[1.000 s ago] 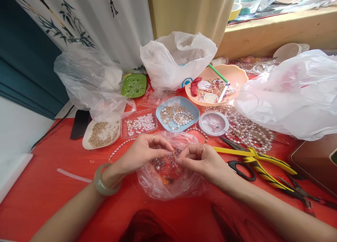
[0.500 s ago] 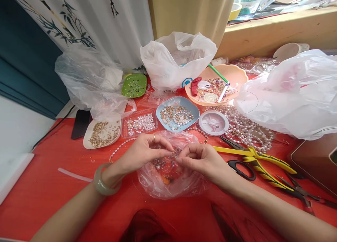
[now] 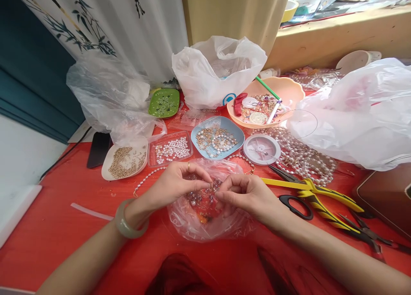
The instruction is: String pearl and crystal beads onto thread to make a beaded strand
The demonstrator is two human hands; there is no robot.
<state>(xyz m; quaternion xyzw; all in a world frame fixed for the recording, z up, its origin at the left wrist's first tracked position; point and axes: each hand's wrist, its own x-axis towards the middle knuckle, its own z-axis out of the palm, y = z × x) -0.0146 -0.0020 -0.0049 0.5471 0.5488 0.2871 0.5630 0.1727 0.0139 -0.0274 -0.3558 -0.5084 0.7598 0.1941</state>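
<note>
Both hands meet over a clear plastic bag (image 3: 189, 226) that lies open on the red table, with purple and clear beads (image 3: 194, 198) inside. My left hand (image 3: 180, 181), a ring on one finger and a pale bangle (image 3: 123, 224) on the wrist, pinches thumb against forefinger. Facing it, my right hand (image 3: 244, 194) is also closed in a pinch. A tiny piece shows at the left fingertips, too small to name; what the right fingers hold is hidden. Behind the left hand runs a pearl strand (image 3: 146, 178).
Behind the bag stand a cream dish of gold beads (image 3: 120, 163), a clear tray of pearls (image 3: 173, 149), a blue dish of chains (image 3: 237, 134) and a white spool (image 3: 261, 149). To the right lie yellow-handled pliers (image 3: 334, 196), black-handled scissors (image 3: 297, 207) and a pearl pile (image 3: 308, 160).
The hands hold nearly the same pinched pose over the bag. The whole view has shifted very slightly.
</note>
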